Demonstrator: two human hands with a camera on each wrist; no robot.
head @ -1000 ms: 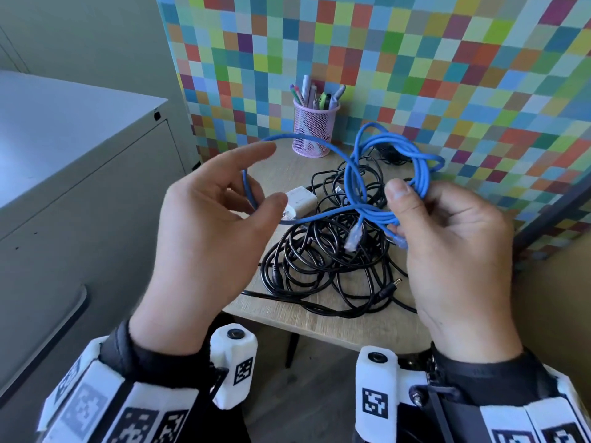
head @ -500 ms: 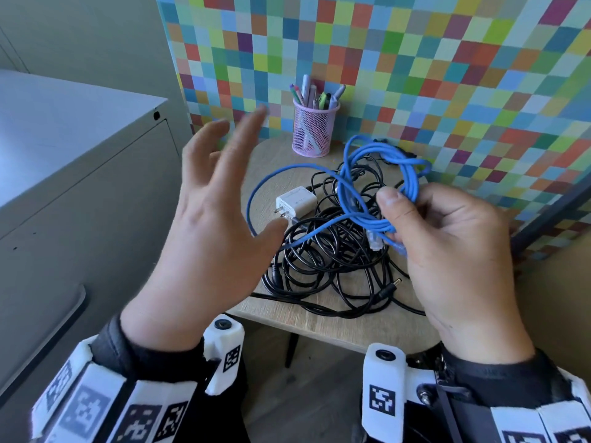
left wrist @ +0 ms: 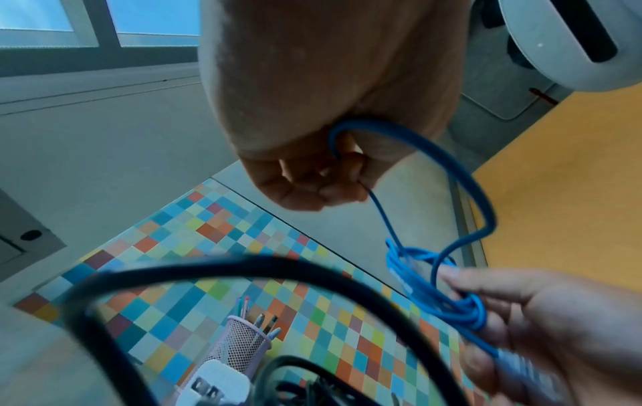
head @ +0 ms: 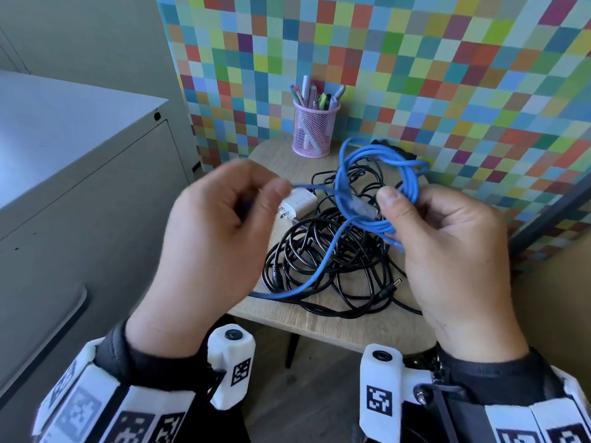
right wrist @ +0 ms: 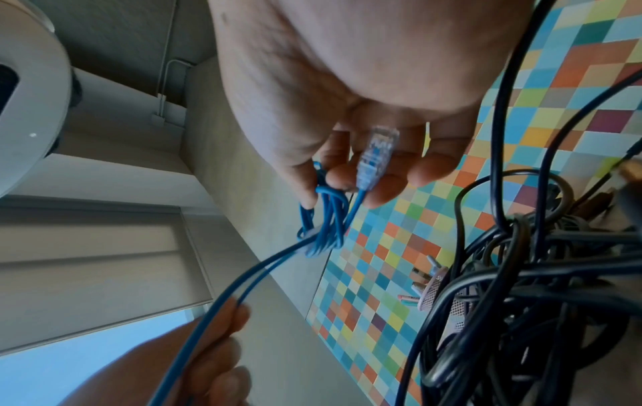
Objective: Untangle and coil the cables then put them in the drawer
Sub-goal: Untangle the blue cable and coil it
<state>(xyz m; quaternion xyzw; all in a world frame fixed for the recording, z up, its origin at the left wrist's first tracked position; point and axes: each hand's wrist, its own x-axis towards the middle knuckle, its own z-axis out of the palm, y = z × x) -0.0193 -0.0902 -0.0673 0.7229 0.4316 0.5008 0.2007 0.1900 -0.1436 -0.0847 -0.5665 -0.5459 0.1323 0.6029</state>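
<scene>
A blue network cable (head: 380,174) is partly wound into a coil above the small round table (head: 319,330). My right hand (head: 447,251) grips the coil (right wrist: 326,219) between thumb and fingers, and a clear plug (right wrist: 375,153) lies against the fingers. My left hand (head: 220,238) has its fingers curled round the loose strand (left wrist: 469,192), which runs from it to the coil. Under both hands a tangle of black cables (head: 326,263) lies on the table with a white charger (head: 299,204). No drawer shows as open.
A pink mesh pen cup (head: 315,129) stands at the table's back edge against the chequered wall (head: 415,59). A grey cabinet (head: 64,187) with a handle (head: 48,340) fills the left side. Black barrel plugs (head: 388,290) stick out of the tangle near the front.
My left hand was spread open half a second ago; it has now closed round the blue strand and drawn it left. The right hand has kept the coil and shifted little.
</scene>
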